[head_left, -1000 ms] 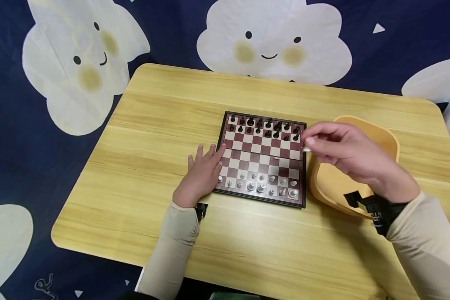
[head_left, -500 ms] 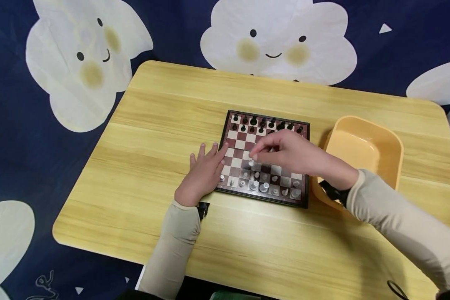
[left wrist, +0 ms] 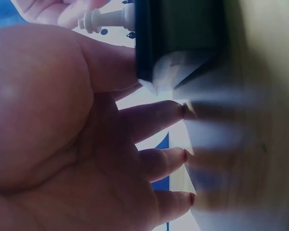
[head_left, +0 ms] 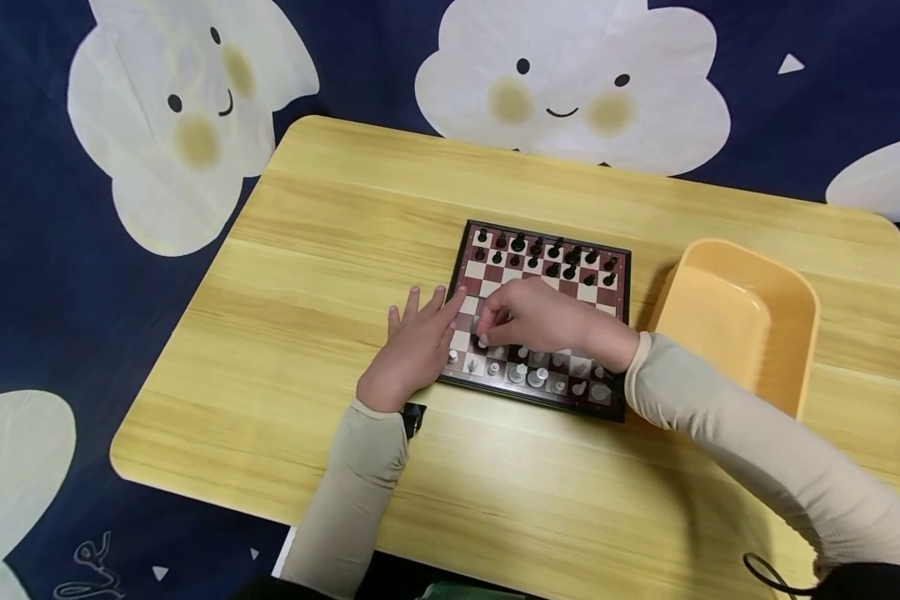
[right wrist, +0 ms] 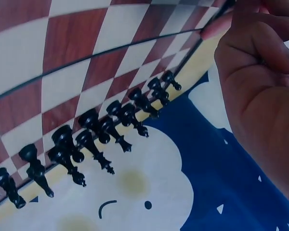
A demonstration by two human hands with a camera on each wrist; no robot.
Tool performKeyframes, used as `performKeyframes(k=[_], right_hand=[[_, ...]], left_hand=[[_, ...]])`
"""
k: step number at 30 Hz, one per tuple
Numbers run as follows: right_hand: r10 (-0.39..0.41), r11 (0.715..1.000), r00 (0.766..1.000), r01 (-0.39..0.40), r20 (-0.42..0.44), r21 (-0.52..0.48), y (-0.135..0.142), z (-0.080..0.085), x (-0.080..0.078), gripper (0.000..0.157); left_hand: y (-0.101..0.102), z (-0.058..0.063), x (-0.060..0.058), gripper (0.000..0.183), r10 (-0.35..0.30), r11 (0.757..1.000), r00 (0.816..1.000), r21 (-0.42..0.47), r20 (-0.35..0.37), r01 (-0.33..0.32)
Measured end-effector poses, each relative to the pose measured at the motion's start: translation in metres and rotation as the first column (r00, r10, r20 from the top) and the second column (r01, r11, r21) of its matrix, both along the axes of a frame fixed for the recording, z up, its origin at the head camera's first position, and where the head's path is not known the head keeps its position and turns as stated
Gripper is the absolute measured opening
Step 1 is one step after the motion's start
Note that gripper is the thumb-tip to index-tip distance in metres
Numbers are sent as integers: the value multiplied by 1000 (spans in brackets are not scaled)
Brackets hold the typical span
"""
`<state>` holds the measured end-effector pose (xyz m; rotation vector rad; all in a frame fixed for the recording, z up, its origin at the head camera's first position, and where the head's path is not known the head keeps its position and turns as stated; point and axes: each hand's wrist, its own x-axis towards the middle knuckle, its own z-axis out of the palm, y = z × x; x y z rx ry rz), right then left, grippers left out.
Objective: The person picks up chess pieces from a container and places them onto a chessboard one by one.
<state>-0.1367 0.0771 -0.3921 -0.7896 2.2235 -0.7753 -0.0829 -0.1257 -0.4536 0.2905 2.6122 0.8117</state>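
Observation:
A folding chessboard [head_left: 475,271] with dark red and white squares lies on the table. Black chess pieces [head_left: 518,242] fill its two far rows, and white chess pieces [head_left: 537,377] stand near the front edge. My right hand [head_left: 528,317], above the near left part of the board, pinches a small white chess piece [head_left: 483,342], mostly covered by the fingertips. Along the board's left edge rests my left hand [head_left: 411,357], fingers straight and spread. In the left wrist view its thumb [left wrist: 113,67] touches the board's side, close to a standing white piece [left wrist: 106,20].
A yellow plastic bin [head_left: 720,325] stands right of the board, partly behind the right forearm. The wooden table [head_left: 270,350] meets a dark blue cloth [head_left: 375,58] with cloud faces at the back. A black cable [head_left: 765,575] lies near the front right.
My right hand has moved left from beside the bin to the board's near left squares, carrying the white chess piece. The left hand keeps its place at the board's edge.

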Motion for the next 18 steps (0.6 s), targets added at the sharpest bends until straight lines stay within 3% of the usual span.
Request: performKeyframes(k=[12, 18], right_hand=[[6, 998, 999, -3, -41, 59, -9, -9, 4, 5], [-10, 999, 1000, 10, 10, 52, 2, 4, 0, 19]], left_hand=[[0, 1, 0, 55, -3, 1000, 1000, -5, -1, 3], [-1, 1, 0, 54, 3, 1000, 1000, 0, 3, -3]])
